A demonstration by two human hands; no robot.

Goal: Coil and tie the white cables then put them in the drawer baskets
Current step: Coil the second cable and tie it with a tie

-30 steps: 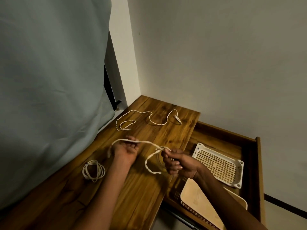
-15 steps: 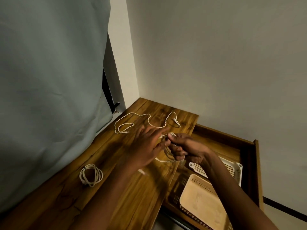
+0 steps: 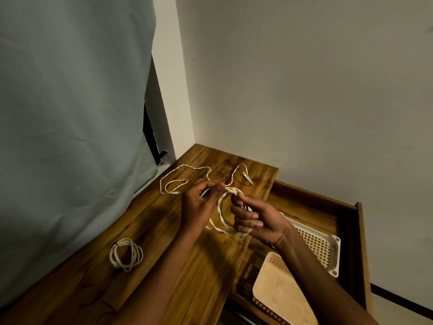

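A braided white cable (image 3: 220, 207) is held above the table (image 3: 206, 277), just left of the open drawer (image 3: 346, 207). Its upper strand is pinched by the left hand (image 3: 199, 207); the gathered loops are gripped in the curled fingers of the right hand (image 3: 253, 221). Between the hands the cable runs roughly left to right, its slack hanging below toward the table. The next wrap is judged to fall to the left hand. Beyond the hands an uncoiled cable (image 3: 187, 177) lies loose; a coiled cable (image 3: 126, 254) rests far left of the drawer.
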